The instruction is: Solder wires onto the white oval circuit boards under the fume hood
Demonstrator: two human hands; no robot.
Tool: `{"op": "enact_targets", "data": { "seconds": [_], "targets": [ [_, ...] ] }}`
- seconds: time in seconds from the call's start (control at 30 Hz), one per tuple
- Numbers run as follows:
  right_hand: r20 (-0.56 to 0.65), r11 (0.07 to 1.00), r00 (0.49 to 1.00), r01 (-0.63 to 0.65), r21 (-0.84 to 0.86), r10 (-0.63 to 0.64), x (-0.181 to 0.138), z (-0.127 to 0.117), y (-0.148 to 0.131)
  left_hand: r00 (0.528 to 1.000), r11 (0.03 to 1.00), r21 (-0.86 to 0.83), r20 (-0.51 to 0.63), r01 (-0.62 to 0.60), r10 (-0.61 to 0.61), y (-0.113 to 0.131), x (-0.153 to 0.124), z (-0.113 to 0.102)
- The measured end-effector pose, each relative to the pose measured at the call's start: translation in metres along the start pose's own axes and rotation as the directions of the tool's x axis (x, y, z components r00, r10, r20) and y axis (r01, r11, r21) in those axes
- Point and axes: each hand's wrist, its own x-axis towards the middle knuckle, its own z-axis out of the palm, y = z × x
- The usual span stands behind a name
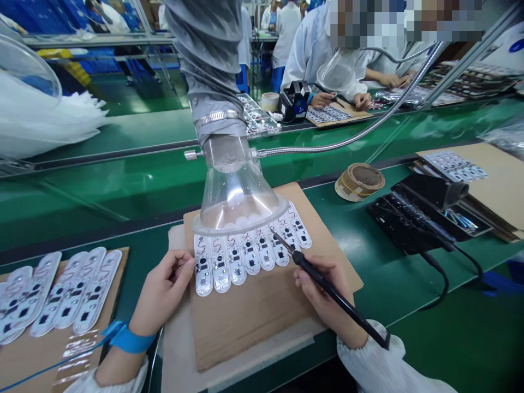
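A row of several white circuit boards (249, 251) lies on a brown wooden board (254, 311) under a clear extraction funnel (237, 202). My right hand (323, 289) is closed around a black soldering iron (327, 286), its tip resting on a board right of the row's middle. My left hand (164, 289) pinches the left end of the row, fingers curled against the leftmost board. A blue strap (129, 338) circles my left wrist.
More white circuit boards (57, 295) lie on a brown board at the left. A tape roll (360, 180) and a black soldering station (421, 210) with its cable sit at the right. Other people in white coats work across the green bench (123, 185).
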Motion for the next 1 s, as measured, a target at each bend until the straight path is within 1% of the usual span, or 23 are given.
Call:
{"op": "enact_targets", "data": {
  "seconds": [0.1,0.17,0.27,0.37,0.57,0.83,0.9,1.0],
  "targets": [
    [-0.001,0.998,1.0,-0.007,-0.068,0.007,0.0008,-0.0057,0.0033,1.0,1.0,0.011,0.028,-0.012,0.011,0.0037,-0.0022,0.0027],
    [0.01,0.996,1.0,0.015,-0.089,-0.014,0.002,-0.008,0.0039,1.0,1.0,0.022,0.022,-0.006,0.006,0.0053,-0.0027,0.0038],
    [-0.022,0.997,0.998,0.057,-0.05,-0.058,0.0054,-0.0093,0.0036,1.0,1.0,0.022,0.002,0.015,-0.015,0.0068,-0.0026,0.0044],
    [-0.04,0.999,0.998,0.051,0.009,-0.051,0.0082,-0.009,0.0028,1.0,0.999,0.031,-0.009,0.029,-0.029,0.0079,-0.0028,0.0048],
    [-0.008,0.995,1.0,0.009,0.097,-0.009,0.0075,-0.0087,0.002,0.999,0.998,0.056,-0.009,0.042,-0.042,0.0088,-0.0028,0.0065],
    [0.024,0.996,1.0,-0.004,0.089,0.002,0.0081,-0.0086,0.003,0.997,0.997,0.06,-0.065,0.057,-0.053,0.0096,-0.0009,0.0037],
    [0.048,0.996,0.999,-0.007,0.09,0.003,0.0064,-0.0069,0.0017,0.996,0.997,0.057,-0.078,0.049,-0.044,0.0094,-0.0005,0.0037],
    [0.1,0.999,0.995,-0.001,0.042,-0.003,0.0034,-0.0039,-0.0012,0.996,0.998,0.049,-0.082,0.046,-0.042,0.0093,-0.0004,0.0039]
  ]
}}
